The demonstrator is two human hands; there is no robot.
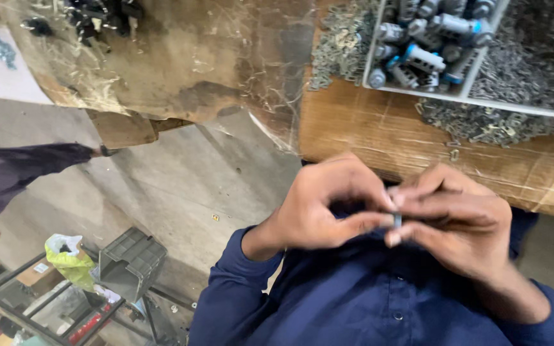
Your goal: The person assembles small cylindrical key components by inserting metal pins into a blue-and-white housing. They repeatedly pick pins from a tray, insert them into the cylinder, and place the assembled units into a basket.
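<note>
**Both hands pinching one small metal piece**

Nearest me, over my blue shirt (367,301), my left hand (322,208) and right hand (456,221) meet fingertip to fingertip, each grip closed on a small grey metal part (397,220) between them. It is blurred, so I cannot tell its shape. I judge short, firm pinches close to the chest keep it steady. Beyond lies the wooden worktop (367,128), then a white tray (418,90) of blue-tipped cylinders (421,57) amid loose metal clips (488,125).

Worn, scratched wooden bench (367,122), rough and matt, heaps of dull grey metal clips (488,125), white plastic tray (482,99) of metal-and-blue-plastic cylinders (424,57), small glossy metal part (397,219), matt navy cloth shirt (354,301), smooth concrete floor (181,186)
</note>
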